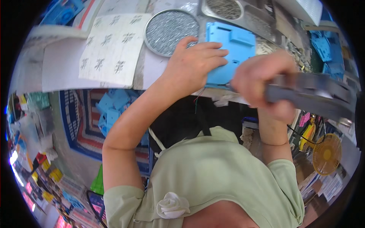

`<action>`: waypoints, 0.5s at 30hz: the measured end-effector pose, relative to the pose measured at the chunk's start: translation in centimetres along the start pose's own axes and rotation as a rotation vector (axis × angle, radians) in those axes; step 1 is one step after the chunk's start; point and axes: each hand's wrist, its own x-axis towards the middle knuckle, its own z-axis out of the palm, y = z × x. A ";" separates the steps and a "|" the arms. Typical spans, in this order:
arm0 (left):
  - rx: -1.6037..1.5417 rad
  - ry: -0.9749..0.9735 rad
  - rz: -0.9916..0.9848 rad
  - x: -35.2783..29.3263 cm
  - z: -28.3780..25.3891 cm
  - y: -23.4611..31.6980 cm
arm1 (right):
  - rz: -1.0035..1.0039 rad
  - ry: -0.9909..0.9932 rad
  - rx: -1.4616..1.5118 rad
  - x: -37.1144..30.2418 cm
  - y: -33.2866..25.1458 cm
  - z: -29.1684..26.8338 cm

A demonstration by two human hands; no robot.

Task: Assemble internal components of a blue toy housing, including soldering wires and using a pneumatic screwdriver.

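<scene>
A flat blue plastic part (228, 53) lies on the white table (61, 68), right under the two hands. The left hand (195, 62) rests on top of the part's left side — its fingers lie flat and spread a little, pressing the part down, not curled around anything. The right hand (262, 81) sits at the part's lower right corner. It is closed tight around the handle of a grey tool (308, 95). The tool is blurry and sticks out to the right, so its kind is hard to tell.

The left arm comes up from the lower left, bent at the elbow, and reaches across to the part. The right arm comes straight up from below, with the wrist bent. The person wears a pale green top with a small white cloth flower (173, 205) on it.

Just left of the left hand sits a round grey tray (167, 26) with a silver rim. Next to it lies a white sheet (114, 47) with rows of small dark marks. More blue parts (114, 108) are piled low down under the table edge — others sit at the far right. A yellow fan (327, 154) stands at the lower right.
</scene>
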 end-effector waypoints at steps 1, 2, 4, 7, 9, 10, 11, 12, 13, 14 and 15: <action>-0.003 0.007 0.015 0.3 0.0 0.2 | -0.076 0.015 0.018 -0.1 -1.4 -1.6; -0.036 0.008 0.011 1.2 -0.1 0.7 | -0.150 0.036 0.022 -0.3 -2.9 -3.1; -0.085 0.004 -0.010 3.1 -0.3 1.9 | -0.192 0.092 -0.096 -1.5 -5.4 -6.5; -0.127 0.039 0.036 4.7 2.0 2.7 | -0.202 0.258 -0.178 -3.0 -4.8 -8.8; -0.114 0.007 0.041 5.5 2.8 3.2 | -0.226 0.280 -0.147 -4.2 -2.5 -9.8; -0.105 -0.010 0.038 5.5 2.9 3.1 | -0.235 0.291 -0.127 -4.3 -1.5 -10.2; -0.094 -0.026 0.034 5.4 2.8 3.0 | -0.233 0.296 -0.125 -4.3 -0.8 -10.6; -0.100 -0.037 0.037 5.4 2.9 3.0 | -0.230 0.299 -0.122 -4.2 -0.1 -10.9; -0.099 -0.043 0.031 5.4 2.8 2.9 | -0.227 0.292 -0.112 -3.7 0.3 -10.9; -0.097 -0.049 0.024 5.4 2.8 2.8 | -0.267 0.283 -0.100 -3.3 0.1 -10.9; -0.084 -0.041 0.035 5.6 2.8 2.7 | -0.306 0.273 -0.088 -2.6 -0.5 -10.8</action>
